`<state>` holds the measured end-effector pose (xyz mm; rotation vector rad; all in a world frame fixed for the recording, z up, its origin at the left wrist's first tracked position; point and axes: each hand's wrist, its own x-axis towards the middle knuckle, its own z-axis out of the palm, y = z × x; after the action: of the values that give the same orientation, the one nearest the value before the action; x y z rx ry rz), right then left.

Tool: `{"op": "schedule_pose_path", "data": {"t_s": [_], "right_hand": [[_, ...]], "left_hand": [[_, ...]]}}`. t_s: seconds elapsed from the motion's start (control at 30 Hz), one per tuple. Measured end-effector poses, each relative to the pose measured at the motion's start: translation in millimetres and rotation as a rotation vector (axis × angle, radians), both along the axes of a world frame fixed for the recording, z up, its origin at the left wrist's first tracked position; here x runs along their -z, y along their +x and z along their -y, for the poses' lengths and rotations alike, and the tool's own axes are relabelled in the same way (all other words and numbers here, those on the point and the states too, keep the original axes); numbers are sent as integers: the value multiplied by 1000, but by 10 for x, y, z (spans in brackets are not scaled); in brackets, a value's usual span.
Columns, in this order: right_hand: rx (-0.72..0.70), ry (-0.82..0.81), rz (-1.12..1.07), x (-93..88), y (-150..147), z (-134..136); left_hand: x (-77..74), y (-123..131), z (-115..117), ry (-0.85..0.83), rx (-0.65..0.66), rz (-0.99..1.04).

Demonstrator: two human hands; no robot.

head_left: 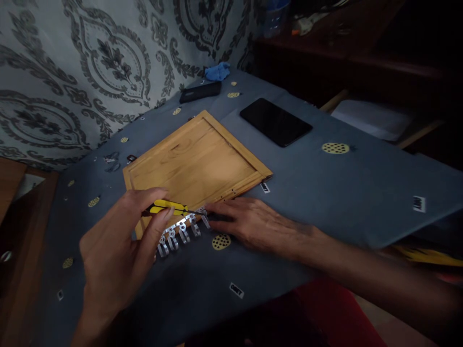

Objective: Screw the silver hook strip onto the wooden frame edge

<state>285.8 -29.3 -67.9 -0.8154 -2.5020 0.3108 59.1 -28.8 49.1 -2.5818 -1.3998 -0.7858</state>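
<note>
A framed wooden board (pixel 195 161) lies flat on a blue-grey cloth. Along its near edge runs a row of several small metal hooks (pixel 179 235). My left hand (pixel 119 250) is closed round a yellow-and-black screwdriver (pixel 168 208), whose tip points right toward the last hook in the row. My right hand (pixel 249 221) lies low on the cloth at the board's near right edge, fingers together and pressed against that end of the hook row. What its fingertips pinch, if anything, is too small to make out.
A black phone (pixel 275 121) lies face down right of the board; a second dark phone (pixel 200 91) and a crumpled blue cloth (pixel 217 71) sit at the back. The patterned wall (pixel 90 67) is on the left, and dark wooden furniture (pixel 343 53) behind.
</note>
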Motion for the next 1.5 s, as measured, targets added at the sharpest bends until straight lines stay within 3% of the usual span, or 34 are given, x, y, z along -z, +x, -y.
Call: {"op": "schedule_pose_path", "data": {"t_s": [0.27,0.63,0.97,1.3,1.5], "right_hand": [[-9,-11,17,-27,6,10],[-26,-39,33,-69,2,-3],[-15,-32,14,-36,-8,-1],[-4,-35,51,-73,1,-2],[-7,-34,31,-60,-8,-2]], "left_hand": [[-35,42,55,10,22,-72],[-95,80,95,-133,105,-55],[64,190,49,-23,71,108],[34,10,66,-126,30,173],[-33,-68,9,-181,81,109]]}}
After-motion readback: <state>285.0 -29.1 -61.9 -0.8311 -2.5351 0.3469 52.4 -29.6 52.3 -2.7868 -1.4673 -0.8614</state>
